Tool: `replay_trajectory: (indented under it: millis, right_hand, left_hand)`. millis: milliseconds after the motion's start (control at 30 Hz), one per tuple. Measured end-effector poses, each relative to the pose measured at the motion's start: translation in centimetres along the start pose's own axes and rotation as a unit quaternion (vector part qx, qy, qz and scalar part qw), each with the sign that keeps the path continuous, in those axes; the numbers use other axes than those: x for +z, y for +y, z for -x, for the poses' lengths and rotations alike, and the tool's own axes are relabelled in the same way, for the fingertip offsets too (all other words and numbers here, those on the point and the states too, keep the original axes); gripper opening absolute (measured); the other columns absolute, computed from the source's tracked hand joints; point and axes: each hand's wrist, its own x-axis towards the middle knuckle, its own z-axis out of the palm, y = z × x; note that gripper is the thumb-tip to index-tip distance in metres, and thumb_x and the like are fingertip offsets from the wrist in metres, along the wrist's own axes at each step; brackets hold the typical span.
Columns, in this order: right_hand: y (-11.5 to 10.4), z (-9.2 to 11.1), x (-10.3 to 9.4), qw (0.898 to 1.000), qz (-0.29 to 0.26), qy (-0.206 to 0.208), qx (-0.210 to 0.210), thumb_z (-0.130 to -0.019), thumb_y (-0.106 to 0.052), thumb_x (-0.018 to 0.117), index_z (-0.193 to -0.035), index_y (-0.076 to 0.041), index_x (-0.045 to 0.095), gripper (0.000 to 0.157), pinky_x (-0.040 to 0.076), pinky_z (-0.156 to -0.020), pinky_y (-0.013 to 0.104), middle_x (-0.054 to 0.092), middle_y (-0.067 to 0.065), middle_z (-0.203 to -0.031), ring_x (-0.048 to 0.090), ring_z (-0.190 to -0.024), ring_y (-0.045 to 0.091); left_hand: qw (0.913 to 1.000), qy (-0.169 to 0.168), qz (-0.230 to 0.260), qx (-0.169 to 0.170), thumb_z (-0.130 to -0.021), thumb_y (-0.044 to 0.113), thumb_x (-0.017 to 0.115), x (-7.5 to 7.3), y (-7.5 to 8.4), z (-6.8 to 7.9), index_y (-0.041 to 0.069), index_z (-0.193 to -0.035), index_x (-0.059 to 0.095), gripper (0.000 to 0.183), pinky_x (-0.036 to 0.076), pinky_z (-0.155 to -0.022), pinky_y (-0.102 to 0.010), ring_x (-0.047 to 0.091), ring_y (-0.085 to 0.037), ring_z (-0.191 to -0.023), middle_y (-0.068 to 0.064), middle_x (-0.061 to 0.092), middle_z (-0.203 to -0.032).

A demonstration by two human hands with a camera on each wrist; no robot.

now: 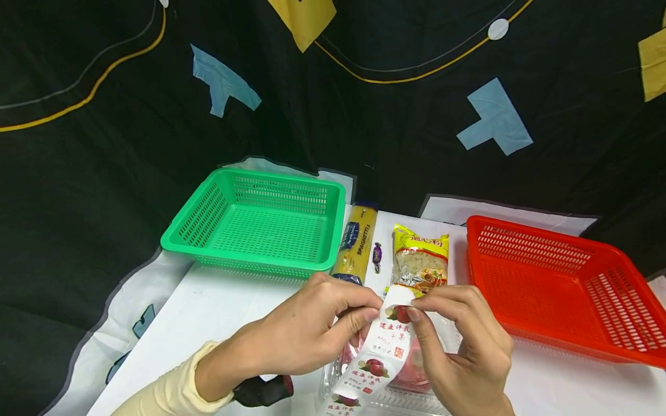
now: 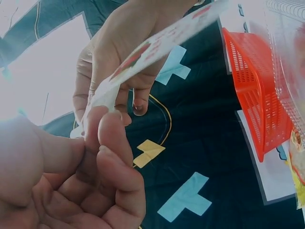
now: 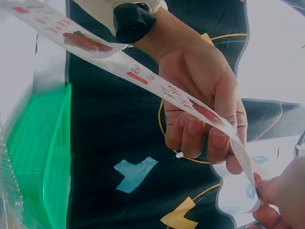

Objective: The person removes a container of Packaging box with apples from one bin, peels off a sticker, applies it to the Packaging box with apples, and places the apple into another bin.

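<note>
A strip of white labels [image 1: 384, 342] printed with red apples and red writing slants down across the head view. My left hand [image 1: 299, 329] pinches its left edge near the top between thumb and forefinger. At the right edge, by the printed apple, my right hand [image 1: 465, 344] pinches it with thumb and fingertips. Below the strip a clear plastic box [image 1: 447, 332] with red apples inside stands on the table, partly hidden by both hands and the labels. In the right wrist view the label strip [image 3: 162, 88] runs between the two hands, slightly twisted.
A green basket [image 1: 260, 268] stands at the back left, a red basket [image 1: 551, 283] at the right. Between them lie a spaghetti pack [image 1: 358, 242], a purple-wrapped candy [image 1: 377, 257] and a yellow bag of pasta [image 1: 420, 260]. A dark cloth hangs behind the white table [image 1: 224, 306].
</note>
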Motion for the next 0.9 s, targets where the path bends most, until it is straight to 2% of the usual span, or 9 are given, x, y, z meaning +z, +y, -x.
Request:
replay_trajectory:
  millis: [200,367,467,633,767,900]
  right_hand:
    - [-0.1,0.2,-0.1,1.000,-0.009,-0.002,0.009,-0.092,-0.017,0.070,-0.082,0.010,0.066,0.029,0.049,-0.080,0.016,0.061,0.019,-0.077,0.058,-0.078,0.017]
    - [0.0,0.3,0.3,0.998,-0.055,0.013,-0.003,-0.090,-0.009,0.071,-0.080,0.012,0.063,0.025,0.050,-0.079,0.017,0.060,0.020,-0.077,0.057,-0.077,0.019]
    - [0.0,0.3,0.6,0.996,-0.089,0.027,-0.017,-0.089,-0.004,0.071,-0.079,0.014,0.061,0.022,0.051,-0.079,0.019,0.060,0.021,-0.077,0.057,-0.076,0.022]
    - [0.0,0.3,0.4,0.993,-0.110,0.029,-0.007,-0.089,-0.001,0.069,-0.080,0.015,0.058,0.022,0.051,-0.080,0.020,0.062,0.020,-0.080,0.059,-0.078,0.024]
    - [0.2,0.6,-0.4,0.993,-0.115,0.017,0.022,-0.088,-0.001,0.070,-0.081,0.017,0.058,0.023,0.051,-0.083,0.021,0.063,0.020,-0.081,0.060,-0.080,0.022]
    - [0.6,1.1,-1.5,0.994,-0.078,-0.014,0.079,-0.088,-0.007,0.073,-0.085,0.017,0.062,0.027,0.051,-0.081,0.019,0.065,0.018,-0.081,0.060,-0.080,0.017]
  left_hand:
    - [0.9999,0.006,-0.008,-0.004,-0.102,0.011,0.053,0.0,0.1,0.0,0.014,-0.082,0.061,0.021,0.041,-0.053,-0.017,0.047,0.002,-0.058,0.012,0.045,-0.063]
    - [0.9991,0.017,0.008,-0.038,-0.099,0.008,0.056,0.1,-0.1,0.1,0.012,-0.088,0.065,0.015,0.044,-0.052,-0.019,0.051,0.003,-0.055,0.013,0.052,-0.063]
    - [0.9973,0.044,0.007,-0.058,-0.096,0.005,0.058,0.2,-0.3,0.1,0.009,-0.091,0.068,0.012,0.048,-0.054,-0.021,0.053,0.001,-0.057,0.013,0.057,-0.067]
    - [0.9914,0.099,0.003,-0.087,-0.093,0.003,0.061,0.0,-0.7,0.0,0.009,-0.087,0.069,0.011,0.052,-0.060,-0.024,0.056,-0.004,-0.062,0.012,0.060,-0.069]
    - [0.9861,0.136,-0.005,-0.096,-0.091,0.004,0.064,-0.5,-0.9,0.1,0.010,-0.085,0.069,0.010,0.052,-0.060,-0.026,0.057,-0.006,-0.063,0.012,0.061,-0.069]
    - [0.9794,0.171,-0.008,-0.106,-0.091,0.004,0.066,-1.1,-1.0,0.3,0.010,-0.085,0.069,0.008,0.053,-0.060,-0.027,0.058,-0.007,-0.062,0.011,0.063,-0.069]
